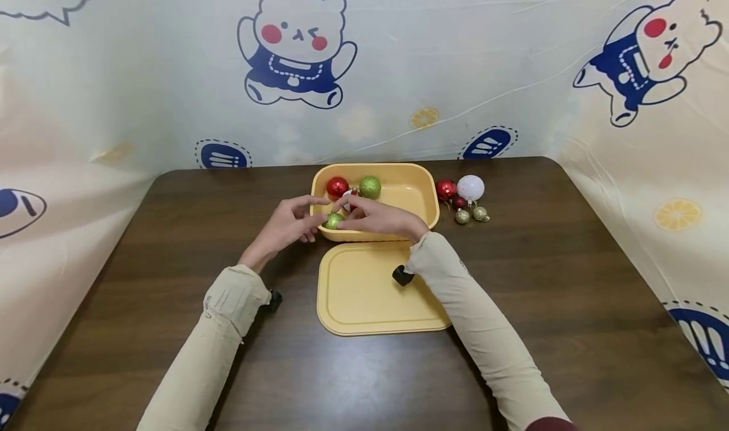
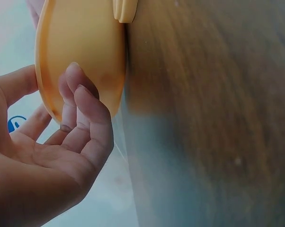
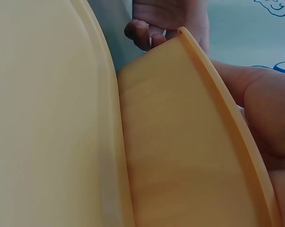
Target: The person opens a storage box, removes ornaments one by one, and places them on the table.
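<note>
A yellow plastic box (image 1: 418, 228) stands near the far edge. A green glitter Christmas ball (image 1: 333, 221) sits at its front left corner. My right hand (image 1: 378, 217) reaches over the front rim and pinches this ball between thumb and index finger. My left hand (image 1: 289, 223) is at the left rim, loosely bent, its thumb tip right beside the ball. In the left wrist view the fingers (image 2: 93, 111) curl slightly outside the box wall. Behind lie a red ball (image 1: 337, 187), another green ball (image 1: 370, 187) and a partly hidden red-and-white ornament (image 1: 350, 197). In the right wrist view the box wall hides the fingertips.
A flat yellow lid (image 1: 370, 292) lies in front of the box, under the right forearm. To the right of the box are a red ball (image 1: 446, 189), a white ball (image 1: 471, 188) and several small ornaments (image 1: 462, 216). A printed curtain (image 1: 398, 57) borders the dark wooden table (image 1: 569, 260).
</note>
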The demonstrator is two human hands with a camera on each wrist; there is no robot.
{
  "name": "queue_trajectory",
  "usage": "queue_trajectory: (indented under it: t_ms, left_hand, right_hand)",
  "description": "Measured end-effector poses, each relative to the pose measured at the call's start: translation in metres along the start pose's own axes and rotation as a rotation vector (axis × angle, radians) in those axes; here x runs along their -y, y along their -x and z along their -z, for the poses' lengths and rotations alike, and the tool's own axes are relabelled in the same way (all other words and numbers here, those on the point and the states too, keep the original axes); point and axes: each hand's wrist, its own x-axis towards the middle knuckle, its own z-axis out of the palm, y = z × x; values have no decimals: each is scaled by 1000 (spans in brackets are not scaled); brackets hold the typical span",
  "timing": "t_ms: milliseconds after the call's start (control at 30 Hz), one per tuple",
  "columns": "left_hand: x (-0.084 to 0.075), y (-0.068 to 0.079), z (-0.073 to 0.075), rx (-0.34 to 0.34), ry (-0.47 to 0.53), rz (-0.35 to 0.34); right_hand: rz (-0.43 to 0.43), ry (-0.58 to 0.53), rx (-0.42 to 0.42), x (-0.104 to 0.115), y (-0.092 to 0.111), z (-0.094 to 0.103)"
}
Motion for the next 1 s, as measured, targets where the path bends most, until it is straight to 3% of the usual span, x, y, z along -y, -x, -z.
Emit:
queue_trajectory:
  t_ms: [433,1000]
  left_hand:
    - [1,-1,0,3,-8,12]
    - [2,1,0,4,-7,4]
  right_hand:
    - [26,-45,-86,-1,1,-2]
    - [19,-46,-121,1,6,1]
